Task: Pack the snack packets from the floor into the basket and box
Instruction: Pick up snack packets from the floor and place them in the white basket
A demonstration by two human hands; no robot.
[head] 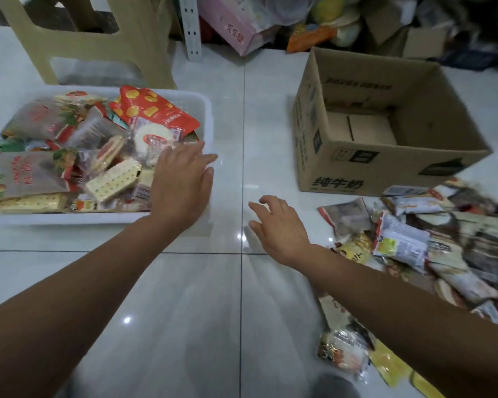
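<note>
Glossy white floor tiles (202,297) are stretching under both bare arms, throwing back small glints of light. One brown cardboard box (385,156), square-cornered with its flaps open and printed lettering on its side, is sitting beyond the right hand's fingertips, well apart from them, its inside looking bare. One shallow white plastic basket (207,110), rectangular with rounded corners, is lying under the left hand's fingers, heaped with crinkly packets: a red bag (153,110) with yellow dots, perforated crackers (112,179), a round white cake in clear wrap. A loose pile of snack packets (431,239), too blurred to count, is spreading on the floor behind the right hand's knuckles. The left hand (181,185) is lying flat over the basket's near corner, fingers together, holding nothing. The right hand (279,228) is hovering above the tiles, fingers spread and curled, empty.
</note>
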